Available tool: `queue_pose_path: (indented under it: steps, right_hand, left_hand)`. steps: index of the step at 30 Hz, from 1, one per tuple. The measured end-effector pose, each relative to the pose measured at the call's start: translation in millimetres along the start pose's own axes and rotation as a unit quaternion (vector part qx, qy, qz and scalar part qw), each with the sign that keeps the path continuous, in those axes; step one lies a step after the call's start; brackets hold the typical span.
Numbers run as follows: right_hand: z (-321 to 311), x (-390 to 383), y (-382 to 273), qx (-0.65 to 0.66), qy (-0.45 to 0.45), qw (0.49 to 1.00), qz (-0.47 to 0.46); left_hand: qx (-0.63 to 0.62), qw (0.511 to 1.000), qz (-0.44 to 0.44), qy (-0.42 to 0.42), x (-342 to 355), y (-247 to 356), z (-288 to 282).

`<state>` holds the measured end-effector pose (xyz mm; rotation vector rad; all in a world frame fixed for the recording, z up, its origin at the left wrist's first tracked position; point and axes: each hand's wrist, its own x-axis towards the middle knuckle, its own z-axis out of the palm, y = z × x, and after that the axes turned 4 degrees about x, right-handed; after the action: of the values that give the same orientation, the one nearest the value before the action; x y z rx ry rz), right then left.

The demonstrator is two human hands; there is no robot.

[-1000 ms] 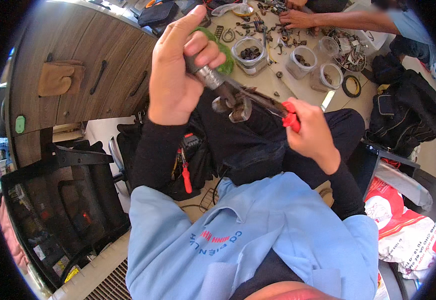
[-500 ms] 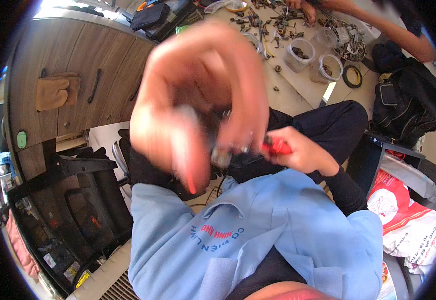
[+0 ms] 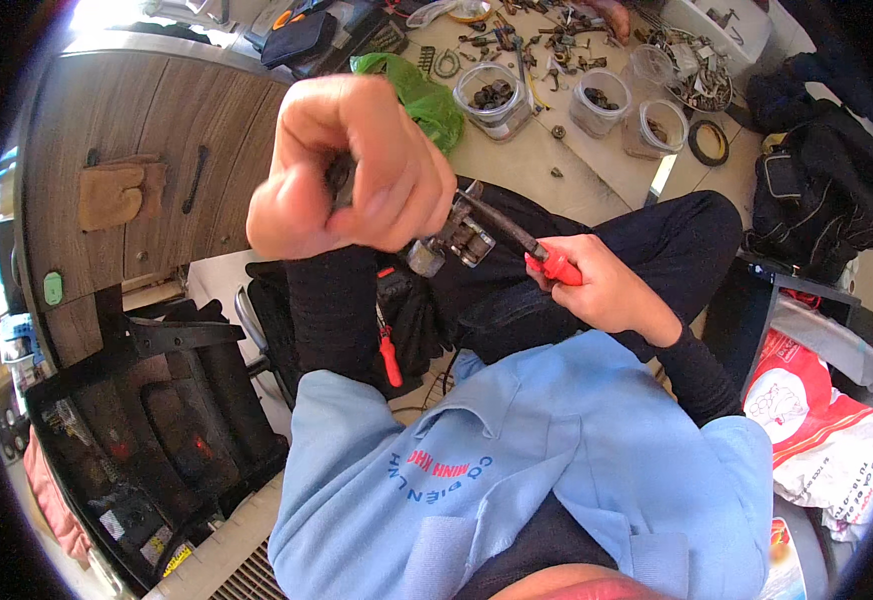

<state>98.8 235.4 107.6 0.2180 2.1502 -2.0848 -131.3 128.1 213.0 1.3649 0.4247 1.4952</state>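
Note:
My left hand (image 3: 362, 175), raised close to the camera, is closed round a small metal mechanical part (image 3: 465, 243). The part's jagged, greyish end sticks out below the fingers; the rest of it is hidden in the hand. In my right hand (image 3: 607, 285) I grip the red handle of a tool (image 3: 560, 265). Its dark metal shaft slants up to the left and meets or overlaps the metal part; I cannot tell whether it touches. A second red-handled tool (image 3: 389, 355) shows below my left forearm, against dark cloth.
Tubs of small parts (image 3: 497, 100), a green plastic bag (image 3: 412, 95) and scattered metal pieces (image 3: 557, 45) cover the floor ahead. Another person's hand (image 3: 612, 18) is at the top edge. A black tool case (image 3: 147, 430) stands left, a black bag (image 3: 822, 200) right.
My left hand has moved up and away from my body, uncovering the second red-handled tool and the green bag. My right hand stays nearly in place. The other person's arm has mostly left the view.

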Motion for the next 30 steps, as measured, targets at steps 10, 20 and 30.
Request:
queue_pose_path:
  steps: [10,20,30]
  right_hand:
    - [6.0,-4.6,6.8,0.184,-0.172,0.965,0.070]
    - [-29.6,12.1,-18.3,-0.170,0.222,0.959,-0.053]
    - [-13.8,10.0,12.9,-0.207,0.240,0.946,-0.074]
  left_hand:
    - [-0.164,0.964,0.018,-0.209,28.0,-14.3,-2.9]
    - [0.515,0.806,0.015,0.290,-16.0,-0.8,41.8]
    - [0.607,0.619,-0.211,0.451,-48.5,-19.7,48.0]
